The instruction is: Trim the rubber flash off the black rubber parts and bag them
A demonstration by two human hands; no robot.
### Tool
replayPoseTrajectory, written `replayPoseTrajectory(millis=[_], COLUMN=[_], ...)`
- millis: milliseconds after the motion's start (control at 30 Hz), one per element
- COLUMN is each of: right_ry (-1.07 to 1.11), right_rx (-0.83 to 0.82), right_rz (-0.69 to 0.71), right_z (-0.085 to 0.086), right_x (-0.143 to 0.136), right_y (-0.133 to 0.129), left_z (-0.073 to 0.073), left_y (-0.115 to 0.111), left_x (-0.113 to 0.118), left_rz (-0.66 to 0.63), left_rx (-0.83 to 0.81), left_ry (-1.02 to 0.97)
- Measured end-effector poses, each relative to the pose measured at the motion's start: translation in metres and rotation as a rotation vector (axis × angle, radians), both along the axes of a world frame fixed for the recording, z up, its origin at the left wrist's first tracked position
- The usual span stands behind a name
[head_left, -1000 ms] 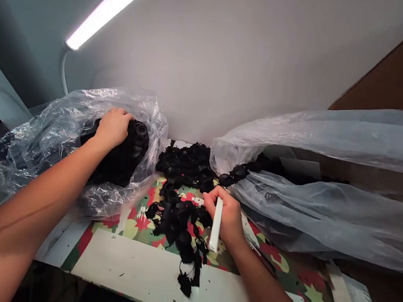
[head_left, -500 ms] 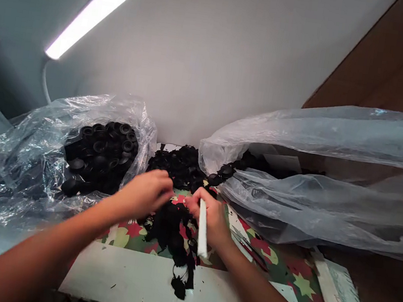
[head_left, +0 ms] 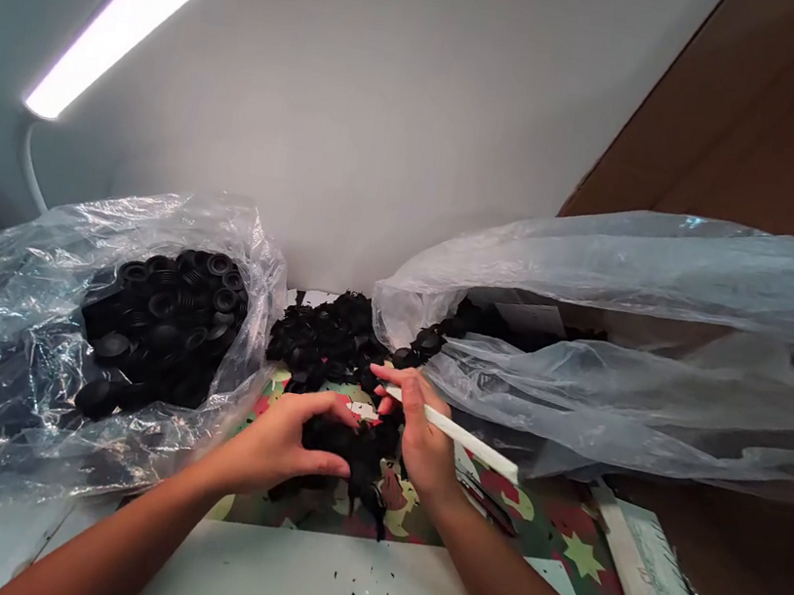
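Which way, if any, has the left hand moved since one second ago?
Yes. The left hand went from the mouth of the left plastic bag rightward and nearer the person, to the nearer black pieces.

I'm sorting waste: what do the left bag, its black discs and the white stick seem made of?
Left bag: plastic film, clear, glossy; crinkled with sharp highlights.
Black discs: perhaps rubber or plastic, satin, by their soft sheen.
White stick: matt, no visible grain; perhaps plastic or painted wood.

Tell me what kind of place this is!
Probably a small work corner: a lit lamp, an open plastic bag of black round parts, and black pieces heaped on a patterned tabletop.
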State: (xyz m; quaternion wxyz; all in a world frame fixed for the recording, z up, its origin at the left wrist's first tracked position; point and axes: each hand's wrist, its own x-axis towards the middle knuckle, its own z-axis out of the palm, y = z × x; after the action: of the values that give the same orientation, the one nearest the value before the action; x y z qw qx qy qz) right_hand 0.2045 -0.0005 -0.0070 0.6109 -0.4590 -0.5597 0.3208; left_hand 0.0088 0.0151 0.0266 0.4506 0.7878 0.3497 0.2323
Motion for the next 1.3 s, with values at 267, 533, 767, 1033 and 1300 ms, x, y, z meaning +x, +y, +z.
replayPoseTrajectory(millis=[267, 533, 767, 1033, 1300], right_ry=[-0.176, -0.398, -0.414, -0.279, -0.445], right_rx=[0.103, 0.003, -0.08, -0.24, -0.159], right_rz=[-0.061, 0.245, 0.248, 0.323, 0.287], right_z=[0.01, 0.009, 0.007, 0.011, 0.014], right_x=[0.003, -0.006, -0.011, -0.011, -0.006], right_y=[-0.011, -0.007, -0.002, -0.005, -0.004], left_z=[-0.001, 0.004, 0.003, 0.0, 0.003], left_y=[0.002, -0.005, -0.005, -0.002, -0.005], left_x=[0.0, 0.0, 0.004, 0.002, 0.005], left_rz=[0.302, 0.3, 0.238, 0.284, 0.354], left_rx=[0.08, 0.14, 0.103, 0.011, 0.004], left_ry=[-0.012, 0.094, 0.155, -0.086, -0.14])
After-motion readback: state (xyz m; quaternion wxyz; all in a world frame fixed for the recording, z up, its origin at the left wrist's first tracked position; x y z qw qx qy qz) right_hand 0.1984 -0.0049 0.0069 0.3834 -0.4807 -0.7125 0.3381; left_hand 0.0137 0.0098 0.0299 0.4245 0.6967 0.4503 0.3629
